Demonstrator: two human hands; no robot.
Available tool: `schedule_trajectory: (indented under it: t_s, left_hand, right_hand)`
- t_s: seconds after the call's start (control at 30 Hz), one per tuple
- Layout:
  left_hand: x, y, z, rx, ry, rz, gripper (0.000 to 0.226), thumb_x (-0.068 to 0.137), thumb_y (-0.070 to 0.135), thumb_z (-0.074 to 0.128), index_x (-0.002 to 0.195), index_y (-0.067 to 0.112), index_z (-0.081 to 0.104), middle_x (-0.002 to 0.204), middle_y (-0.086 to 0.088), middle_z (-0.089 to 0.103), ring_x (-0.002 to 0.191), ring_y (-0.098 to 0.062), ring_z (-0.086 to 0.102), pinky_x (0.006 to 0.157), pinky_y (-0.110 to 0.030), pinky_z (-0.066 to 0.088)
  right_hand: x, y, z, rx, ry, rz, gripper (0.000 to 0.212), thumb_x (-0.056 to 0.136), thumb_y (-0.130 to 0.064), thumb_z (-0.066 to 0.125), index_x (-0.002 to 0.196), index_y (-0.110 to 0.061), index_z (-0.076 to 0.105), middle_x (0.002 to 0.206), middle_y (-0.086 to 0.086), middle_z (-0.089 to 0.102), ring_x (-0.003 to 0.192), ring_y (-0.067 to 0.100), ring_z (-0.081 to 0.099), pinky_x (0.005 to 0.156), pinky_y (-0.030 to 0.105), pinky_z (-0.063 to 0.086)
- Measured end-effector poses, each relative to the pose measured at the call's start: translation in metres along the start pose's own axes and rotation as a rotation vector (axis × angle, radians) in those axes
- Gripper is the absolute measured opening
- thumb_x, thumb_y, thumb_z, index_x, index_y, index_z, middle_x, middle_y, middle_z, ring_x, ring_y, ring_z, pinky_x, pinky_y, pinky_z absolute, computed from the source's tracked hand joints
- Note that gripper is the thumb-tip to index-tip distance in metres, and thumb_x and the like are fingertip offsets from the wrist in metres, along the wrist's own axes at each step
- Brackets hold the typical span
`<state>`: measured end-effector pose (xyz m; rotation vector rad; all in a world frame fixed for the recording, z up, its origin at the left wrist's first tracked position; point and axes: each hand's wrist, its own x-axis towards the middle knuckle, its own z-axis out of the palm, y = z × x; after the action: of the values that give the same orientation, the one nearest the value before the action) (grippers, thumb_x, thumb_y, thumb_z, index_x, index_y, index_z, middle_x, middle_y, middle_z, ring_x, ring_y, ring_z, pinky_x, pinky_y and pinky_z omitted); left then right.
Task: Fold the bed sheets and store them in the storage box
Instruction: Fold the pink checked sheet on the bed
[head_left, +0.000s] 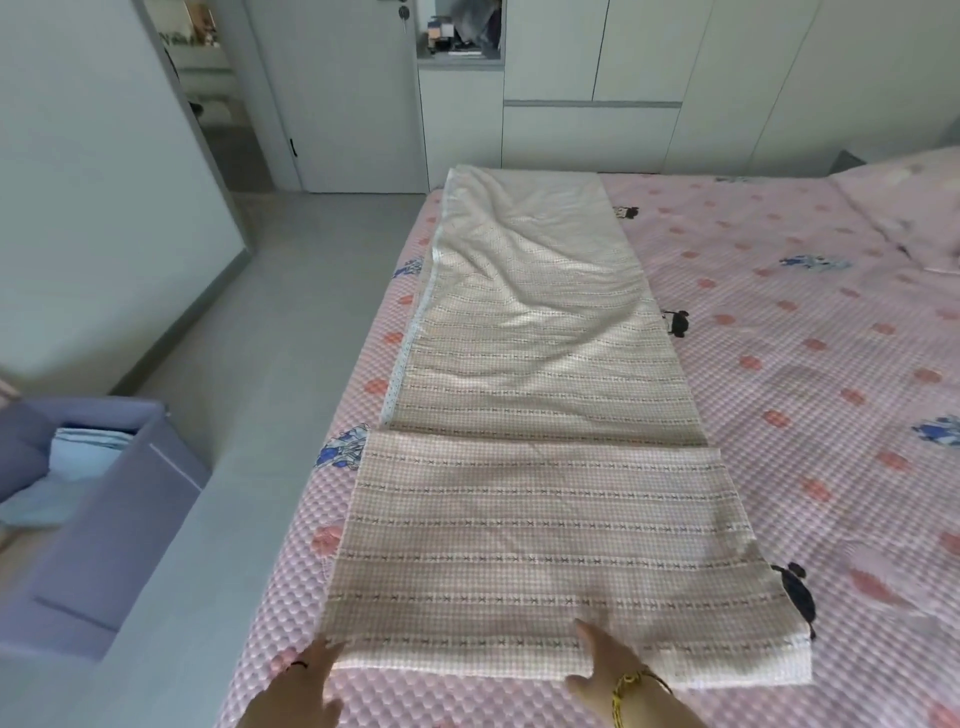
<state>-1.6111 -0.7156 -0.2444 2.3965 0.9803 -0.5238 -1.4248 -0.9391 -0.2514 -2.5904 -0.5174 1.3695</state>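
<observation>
Both hands flat, left hand (306, 675), right hand (605, 660), folded sheet (545, 545)

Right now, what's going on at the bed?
A person is folding a checked bed sheet laid as a long strip on the pink bed. The near end is already folded over. The left hand rests flat at the fold's near left corner and the right hand presses on its near edge. The blue storage box sits open on the floor, left of the bed.
</observation>
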Motion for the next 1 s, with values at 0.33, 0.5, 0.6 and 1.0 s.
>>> schedule_trajectory:
  t_s: [0.33,0.5,0.6,1.0]
  left_hand:
    - [0.07,-0.073,-0.022,0.395,-0.308,0.482,0.011,0.09,0.033,0.056,0.098,0.04,0.053,0.078,0.006,0.055,0.077,-0.01,0.055,0.086,-0.024,0.05]
    - [0.079,-0.064,-0.065,0.529,-0.385,0.614,0.052,0.095,0.034,0.039,0.142,0.046,0.018,0.122,-0.001,0.054,0.114,-0.016,0.054,0.098,-0.026,0.041]
    - [0.1,-0.066,-0.068,0.636,-0.383,0.711,0.051,0.095,0.041,0.038,0.143,0.039,0.022,0.137,-0.002,0.045,0.125,-0.019,0.045,0.102,-0.031,0.038]
    - [0.18,-0.077,-0.109,0.34,-0.388,0.7,0.043,0.098,0.033,0.038,0.14,0.026,0.031,0.145,0.007,0.033,0.128,-0.003,0.04,0.101,-0.013,0.03]
  right_hand:
    - [0.019,-0.118,0.086,0.359,0.299,0.221,0.074,0.094,-0.05,0.034,0.146,-0.028,-0.013,0.156,-0.006,-0.014,0.144,0.017,-0.012,0.116,0.046,0.006]
    - [0.027,-0.159,0.138,0.377,0.387,0.371,0.076,0.093,-0.052,0.036,0.146,-0.028,-0.012,0.154,-0.004,-0.021,0.143,0.015,-0.017,0.116,0.043,0.004]
    - [0.025,-0.15,0.146,0.372,0.414,0.399,0.075,0.093,-0.05,0.038,0.147,-0.029,-0.01,0.154,-0.007,-0.019,0.143,0.013,-0.014,0.117,0.039,0.004]
    - [0.053,-0.19,0.118,0.428,0.724,0.715,0.049,0.094,-0.04,0.031,0.142,-0.028,0.027,0.15,-0.005,0.025,0.141,0.015,0.014,0.117,0.043,0.001]
